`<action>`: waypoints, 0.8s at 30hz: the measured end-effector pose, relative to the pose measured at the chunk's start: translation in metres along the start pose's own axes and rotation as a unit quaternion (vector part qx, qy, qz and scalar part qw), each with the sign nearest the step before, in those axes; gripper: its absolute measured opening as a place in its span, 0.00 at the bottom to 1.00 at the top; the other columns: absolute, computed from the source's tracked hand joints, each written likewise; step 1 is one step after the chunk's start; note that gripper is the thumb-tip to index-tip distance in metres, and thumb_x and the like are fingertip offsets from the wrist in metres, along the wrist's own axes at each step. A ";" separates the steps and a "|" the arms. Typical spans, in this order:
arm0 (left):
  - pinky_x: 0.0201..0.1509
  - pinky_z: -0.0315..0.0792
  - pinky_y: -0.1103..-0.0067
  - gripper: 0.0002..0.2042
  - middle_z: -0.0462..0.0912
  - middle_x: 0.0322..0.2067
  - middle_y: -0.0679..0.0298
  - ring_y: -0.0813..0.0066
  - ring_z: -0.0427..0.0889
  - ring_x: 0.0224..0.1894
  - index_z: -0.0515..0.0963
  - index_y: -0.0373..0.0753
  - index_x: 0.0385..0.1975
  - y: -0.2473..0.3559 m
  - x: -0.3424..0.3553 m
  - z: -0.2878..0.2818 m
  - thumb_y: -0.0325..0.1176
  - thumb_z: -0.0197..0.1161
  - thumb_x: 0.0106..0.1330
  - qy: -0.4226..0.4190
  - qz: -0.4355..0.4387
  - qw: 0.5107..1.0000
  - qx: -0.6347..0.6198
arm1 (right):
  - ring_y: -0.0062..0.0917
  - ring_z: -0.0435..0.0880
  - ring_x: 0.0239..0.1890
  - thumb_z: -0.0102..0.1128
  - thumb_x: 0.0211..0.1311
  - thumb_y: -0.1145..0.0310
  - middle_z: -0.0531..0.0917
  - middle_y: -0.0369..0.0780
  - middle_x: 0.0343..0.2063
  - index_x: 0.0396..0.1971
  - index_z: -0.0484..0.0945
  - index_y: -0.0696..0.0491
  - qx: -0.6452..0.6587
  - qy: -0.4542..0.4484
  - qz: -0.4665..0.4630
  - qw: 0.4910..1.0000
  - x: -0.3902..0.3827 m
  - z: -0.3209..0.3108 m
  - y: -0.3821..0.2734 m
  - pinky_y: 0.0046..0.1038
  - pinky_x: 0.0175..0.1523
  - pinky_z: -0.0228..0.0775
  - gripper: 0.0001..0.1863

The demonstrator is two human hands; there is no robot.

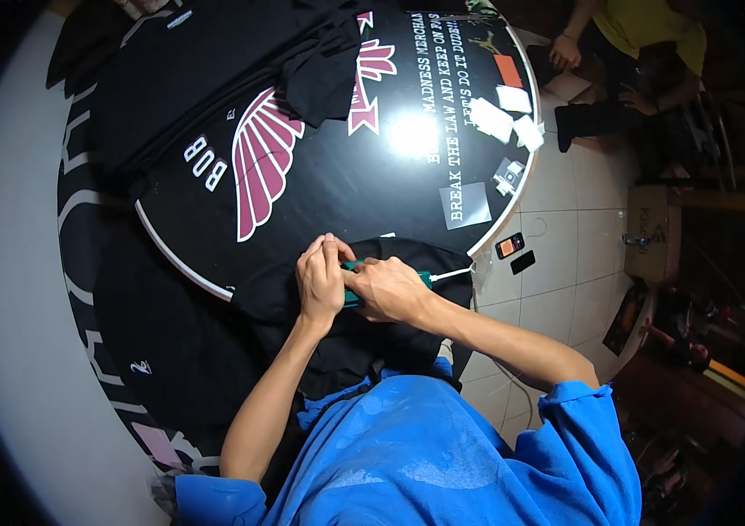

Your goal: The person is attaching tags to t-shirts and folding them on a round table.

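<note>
My right hand (388, 287) is wrapped round a green hand-held tool (352, 299), whose kind I cannot make out. From its right end a thin white cord (451, 274) runs to the table's rim. Close against it, my left hand (321, 279) has its fingers bent and pressed together; what they pinch, if anything, is hidden. Both hands are over a black cloth garment (276, 294), which drapes over the near edge of the table and toward my lap.
The round black table (329, 197) has printed graphics and a pale rim. Black garments (206, 70) are heaped at its far left. White pieces (491, 120) and a clear bag (464, 206) lie at right. Two phones (509, 246) rest on the tiled floor; another person (653, 39) sits beyond.
</note>
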State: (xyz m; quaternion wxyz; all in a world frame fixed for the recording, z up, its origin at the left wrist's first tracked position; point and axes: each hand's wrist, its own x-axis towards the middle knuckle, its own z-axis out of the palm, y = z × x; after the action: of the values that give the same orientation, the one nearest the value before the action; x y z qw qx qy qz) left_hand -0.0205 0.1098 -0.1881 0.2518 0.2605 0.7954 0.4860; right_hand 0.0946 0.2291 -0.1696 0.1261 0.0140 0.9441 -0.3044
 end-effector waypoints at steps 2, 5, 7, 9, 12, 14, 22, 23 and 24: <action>0.44 0.76 0.61 0.27 0.84 0.28 0.50 0.49 0.84 0.33 0.79 0.29 0.28 -0.001 0.001 0.000 0.36 0.42 0.90 0.000 -0.005 1.000 -0.012 | 0.43 0.93 0.43 0.81 0.52 0.65 0.90 0.47 0.38 0.51 0.81 0.53 0.001 0.013 0.000 1.000 0.001 -0.001 0.001 0.45 0.45 0.88 0.26; 0.45 0.76 0.60 0.26 0.84 0.31 0.51 0.49 0.84 0.34 0.80 0.29 0.30 -0.002 0.002 -0.002 0.36 0.41 0.90 0.009 0.018 1.000 0.002 | 0.43 0.93 0.42 0.81 0.52 0.65 0.90 0.46 0.36 0.54 0.79 0.51 -0.007 0.009 -0.002 1.000 0.003 0.003 0.002 0.45 0.43 0.87 0.29; 0.45 0.76 0.60 0.26 0.85 0.32 0.51 0.49 0.84 0.34 0.80 0.29 0.31 -0.005 0.002 -0.004 0.36 0.41 0.90 0.023 0.036 0.999 0.011 | 0.43 0.93 0.42 0.80 0.52 0.66 0.90 0.46 0.36 0.55 0.78 0.50 -0.005 0.013 -0.010 1.000 0.004 0.003 0.001 0.44 0.43 0.87 0.30; 0.45 0.77 0.61 0.24 0.85 0.34 0.51 0.49 0.85 0.36 0.80 0.29 0.33 -0.005 0.002 -0.004 0.36 0.40 0.89 0.037 0.054 0.998 -0.005 | 0.43 0.93 0.41 0.79 0.51 0.67 0.90 0.46 0.36 0.55 0.77 0.50 -0.020 0.010 -0.004 1.000 0.005 0.001 -0.001 0.45 0.42 0.87 0.30; 0.47 0.79 0.62 0.23 0.85 0.34 0.51 0.49 0.86 0.37 0.80 0.30 0.34 -0.002 0.000 -0.003 0.36 0.41 0.88 0.022 0.030 0.999 -0.027 | 0.44 0.93 0.41 0.78 0.50 0.68 0.90 0.46 0.36 0.54 0.78 0.51 -0.024 -0.008 0.001 1.000 0.003 -0.004 -0.002 0.45 0.41 0.87 0.29; 0.47 0.79 0.62 0.23 0.85 0.34 0.50 0.49 0.87 0.38 0.80 0.31 0.33 0.000 -0.001 -0.003 0.36 0.41 0.88 0.016 0.003 0.999 -0.042 | 0.45 0.92 0.40 0.77 0.50 0.69 0.90 0.46 0.36 0.53 0.78 0.51 -0.017 0.018 -0.020 1.000 0.002 0.003 0.003 0.44 0.40 0.86 0.28; 0.48 0.79 0.62 0.23 0.86 0.33 0.51 0.50 0.87 0.38 0.80 0.31 0.33 -0.005 0.000 -0.004 0.35 0.42 0.87 0.006 0.024 1.000 -0.014 | 0.47 0.92 0.32 0.79 0.49 0.70 0.90 0.47 0.35 0.54 0.78 0.52 -0.018 -0.019 0.010 1.000 0.004 -0.003 -0.001 0.45 0.37 0.85 0.30; 0.48 0.79 0.62 0.23 0.86 0.33 0.51 0.50 0.87 0.38 0.80 0.31 0.33 -0.004 0.001 -0.003 0.35 0.42 0.87 0.003 0.024 1.000 -0.015 | 0.47 0.92 0.32 0.79 0.48 0.70 0.90 0.46 0.35 0.55 0.78 0.52 -0.017 -0.016 0.009 1.000 0.004 -0.004 0.000 0.45 0.37 0.85 0.31; 0.48 0.79 0.62 0.22 0.86 0.33 0.52 0.50 0.86 0.38 0.80 0.31 0.33 -0.003 0.004 -0.004 0.34 0.42 0.87 0.003 0.040 0.999 0.000 | 0.47 0.92 0.32 0.79 0.48 0.70 0.90 0.46 0.35 0.55 0.78 0.52 -0.016 -0.015 0.012 1.000 0.004 -0.003 0.000 0.45 0.37 0.85 0.31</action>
State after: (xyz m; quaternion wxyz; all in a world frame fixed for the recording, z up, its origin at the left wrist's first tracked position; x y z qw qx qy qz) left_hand -0.0260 0.1088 -0.1895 0.2304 0.2904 0.7848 0.4966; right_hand 0.0904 0.2312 -0.1679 0.1443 0.0185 0.9464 -0.2884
